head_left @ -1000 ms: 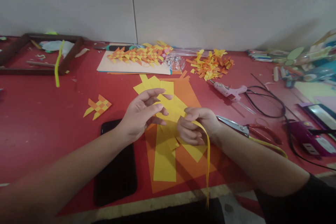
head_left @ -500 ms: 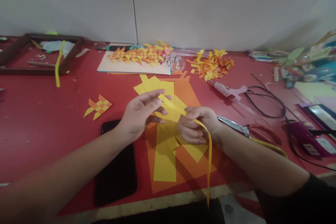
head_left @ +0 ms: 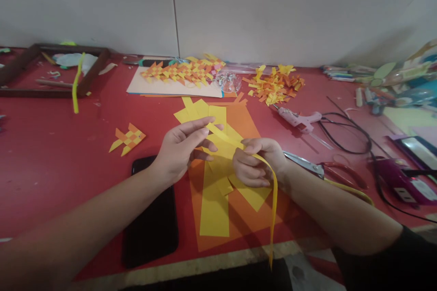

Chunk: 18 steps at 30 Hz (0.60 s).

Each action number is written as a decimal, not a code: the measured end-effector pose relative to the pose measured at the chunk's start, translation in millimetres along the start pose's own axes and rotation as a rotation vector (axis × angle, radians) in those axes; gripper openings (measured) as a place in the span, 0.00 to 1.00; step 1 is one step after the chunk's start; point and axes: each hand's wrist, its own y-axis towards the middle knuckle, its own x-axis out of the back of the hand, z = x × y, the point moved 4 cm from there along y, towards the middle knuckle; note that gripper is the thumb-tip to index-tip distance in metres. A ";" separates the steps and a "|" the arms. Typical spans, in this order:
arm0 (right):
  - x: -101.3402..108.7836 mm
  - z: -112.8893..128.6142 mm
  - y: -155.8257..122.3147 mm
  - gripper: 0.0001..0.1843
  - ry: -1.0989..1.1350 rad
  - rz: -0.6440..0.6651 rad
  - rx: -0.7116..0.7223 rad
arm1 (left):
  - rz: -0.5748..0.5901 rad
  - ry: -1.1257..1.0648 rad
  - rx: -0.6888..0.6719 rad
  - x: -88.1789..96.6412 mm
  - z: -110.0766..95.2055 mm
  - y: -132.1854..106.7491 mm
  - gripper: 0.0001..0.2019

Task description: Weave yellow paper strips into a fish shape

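A narrow yellow paper strip (head_left: 274, 200) runs between my two hands, its long tail hanging past the table's front edge. My left hand (head_left: 184, 148) pinches one end between thumb and index finger, with the other fingers loosely spread. Further along, my right hand (head_left: 256, 161) grips the strip between thumb and curled fingers. Beneath the hands lie yellow paper pieces (head_left: 214, 209) on orange sheets (head_left: 244, 118). To the left rests a small woven orange-and-yellow paper fish (head_left: 129, 139).
A black phone (head_left: 150, 227) lies under my left forearm. Scissors (head_left: 303, 163) sit by my right wrist. Behind are a pink glue gun (head_left: 298, 119), a heap of paper scraps (head_left: 275, 82), woven paper fish (head_left: 184, 72) on a pad and a brown frame (head_left: 51, 93).
Both hands stay almost in place, still holding the strip. The strip's hanging tail bows slightly further to the right.
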 end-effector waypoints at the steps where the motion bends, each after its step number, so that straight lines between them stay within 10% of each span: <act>1: -0.5 0.2 -0.2 0.20 -0.002 -0.003 -0.004 | -0.004 0.003 -0.003 -0.1 -0.3 0.1 0.11; 12: 11.3 -3.1 0.5 0.23 -0.213 -0.538 -0.137 | 0.032 0.106 -0.028 1.4 2.7 2.4 0.11; 18: 11.3 1.3 3.9 0.19 -0.286 -0.623 -0.048 | 0.054 0.098 -0.063 2.1 5.6 3.9 0.10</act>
